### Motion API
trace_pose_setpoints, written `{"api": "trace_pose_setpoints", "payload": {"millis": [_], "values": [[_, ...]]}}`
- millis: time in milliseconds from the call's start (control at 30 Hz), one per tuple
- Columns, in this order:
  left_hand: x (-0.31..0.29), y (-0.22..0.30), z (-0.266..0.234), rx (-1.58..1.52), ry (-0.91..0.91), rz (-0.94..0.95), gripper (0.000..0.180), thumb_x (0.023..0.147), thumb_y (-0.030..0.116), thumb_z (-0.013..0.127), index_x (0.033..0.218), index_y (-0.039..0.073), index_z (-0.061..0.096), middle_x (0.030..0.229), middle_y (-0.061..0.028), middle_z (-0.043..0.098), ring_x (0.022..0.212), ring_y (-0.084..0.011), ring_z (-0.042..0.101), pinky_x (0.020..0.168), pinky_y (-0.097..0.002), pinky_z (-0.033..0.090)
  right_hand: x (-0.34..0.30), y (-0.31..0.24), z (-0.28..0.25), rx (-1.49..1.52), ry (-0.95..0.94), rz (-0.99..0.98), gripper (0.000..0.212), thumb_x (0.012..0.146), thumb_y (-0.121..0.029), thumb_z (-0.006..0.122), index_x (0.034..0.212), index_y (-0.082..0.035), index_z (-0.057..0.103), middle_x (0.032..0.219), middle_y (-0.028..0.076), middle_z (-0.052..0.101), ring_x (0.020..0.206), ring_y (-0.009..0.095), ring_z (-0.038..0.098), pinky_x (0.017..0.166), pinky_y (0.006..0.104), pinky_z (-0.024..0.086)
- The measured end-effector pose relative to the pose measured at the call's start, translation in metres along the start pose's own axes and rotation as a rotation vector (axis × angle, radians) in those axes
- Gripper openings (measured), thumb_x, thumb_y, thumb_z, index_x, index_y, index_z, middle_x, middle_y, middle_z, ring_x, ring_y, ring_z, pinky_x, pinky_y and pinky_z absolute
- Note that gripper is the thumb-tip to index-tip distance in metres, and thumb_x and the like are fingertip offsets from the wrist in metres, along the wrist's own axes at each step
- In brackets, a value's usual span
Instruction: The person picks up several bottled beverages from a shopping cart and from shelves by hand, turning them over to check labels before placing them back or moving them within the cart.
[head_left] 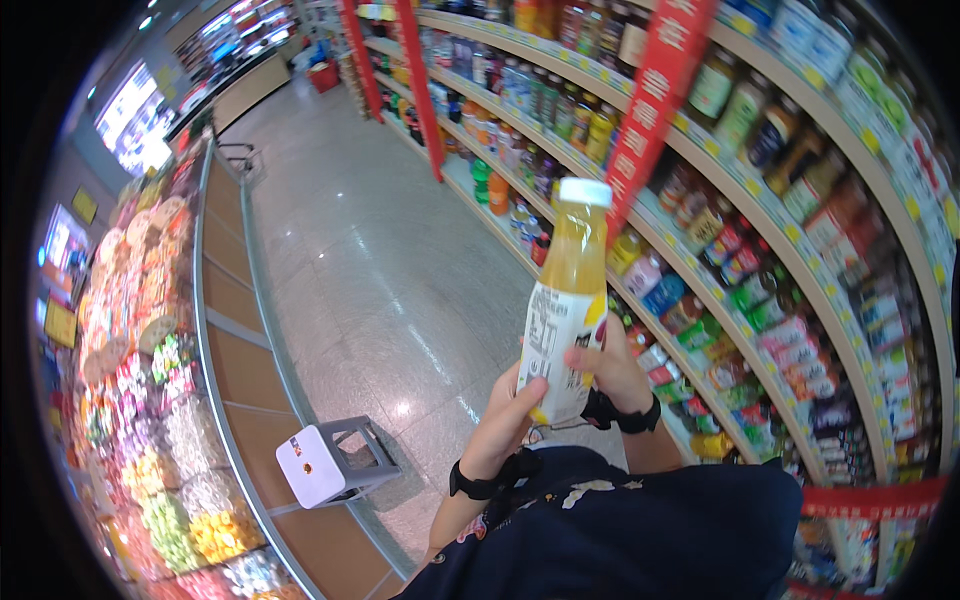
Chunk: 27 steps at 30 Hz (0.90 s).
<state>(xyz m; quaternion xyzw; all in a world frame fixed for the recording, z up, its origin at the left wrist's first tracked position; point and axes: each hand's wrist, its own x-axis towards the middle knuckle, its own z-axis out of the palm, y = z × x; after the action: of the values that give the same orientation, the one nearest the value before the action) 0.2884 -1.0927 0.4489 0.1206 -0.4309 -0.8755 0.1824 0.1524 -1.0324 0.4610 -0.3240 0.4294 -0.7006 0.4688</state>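
Observation:
Held up in front of me is a juice bottle [553, 345] with a white cap, yellow contents and a white label. It leans slightly, cap upward and away from me. My left hand [507, 408] grips its lower left side, thumb lying on the label. From the right, my right hand [618, 368] is closed around the lower part, its thumb also across the label. The fingers behind the bottle are hidden. Both wrists wear black bands.
Shelves of bottled drinks [740, 240] rise close on my right, with red printed strips [650, 110] on them. A white stool [325, 465] stands on the grey floor [340, 270] to the left. Beyond it runs a counter of packaged sweets [150, 400]. A red basket [323, 76] sits far off.

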Motion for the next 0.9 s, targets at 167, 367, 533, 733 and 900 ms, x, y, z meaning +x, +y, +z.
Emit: {"api": "trace_pose_setpoints", "payload": {"millis": [167,367,533,733,900], "values": [[-0.015,0.021,-0.064,-0.254,0.12,-0.074,0.056,0.081,0.041,0.042,0.117,-0.001,0.032,0.114,-0.0112,0.043,0.101,-0.0185,0.045,0.086,-0.0317,0.035,0.047,0.048,0.045,0.02,-0.206,0.067,0.066,0.059,-0.021,0.071,0.11,-0.001,0.036,0.098,0.006,0.051,0.088,0.013,0.05,0.076,0.0264,0.041],[-0.007,0.086,-0.166,-0.171,0.105,-0.049,0.057,0.08,0.042,0.043,0.115,-0.002,0.035,0.111,-0.0113,0.045,0.099,-0.0183,0.046,0.085,-0.0303,0.037,0.136,0.095,0.11,0.013,-0.236,0.042,0.059,0.064,-0.022,0.068,0.109,-0.001,0.036,0.098,0.007,0.051,0.088,0.013,0.05,0.076,0.0272,0.041],[0.004,0.171,-0.263,-0.054,0.003,-0.136,0.059,0.078,0.042,0.047,0.114,-0.003,0.035,0.109,-0.0113,0.046,0.098,-0.0175,0.047,0.083,-0.0289,0.037,0.22,0.133,0.172,0.086,-0.199,0.062,0.057,0.066,-0.024,0.067,0.109,-0.002,0.037,0.1,0.007,0.05,0.09,0.014,0.05,0.078,0.0272,0.04],[0.015,0.249,-0.361,-0.039,0.004,-0.173,0.059,0.076,0.039,0.052,0.114,-0.004,0.035,0.108,-0.0113,0.047,0.097,-0.0169,0.047,0.083,-0.0278,0.037,0.309,0.17,0.245,0.116,-0.179,-0.004,0.059,0.064,-0.025,0.069,0.109,-0.003,0.038,0.101,0.007,0.051,0.09,0.014,0.05,0.078,0.0271,0.04],[0.044,0.298,-0.442,0.198,0.001,-0.19,0.041,0.083,0.027,0.044,0.111,-0.003,0.04,0.105,-0.0092,0.049,0.095,-0.0132,0.045,0.081,-0.025,0.036,0.384,0.191,0.277,-0.017,-0.104,-0.012,0.053,0.064,-0.016,0.068,0.107,-0.001,0.04,0.098,0.007,0.052,0.087,0.014,0.052,0.077,0.0273,0.041]]}}
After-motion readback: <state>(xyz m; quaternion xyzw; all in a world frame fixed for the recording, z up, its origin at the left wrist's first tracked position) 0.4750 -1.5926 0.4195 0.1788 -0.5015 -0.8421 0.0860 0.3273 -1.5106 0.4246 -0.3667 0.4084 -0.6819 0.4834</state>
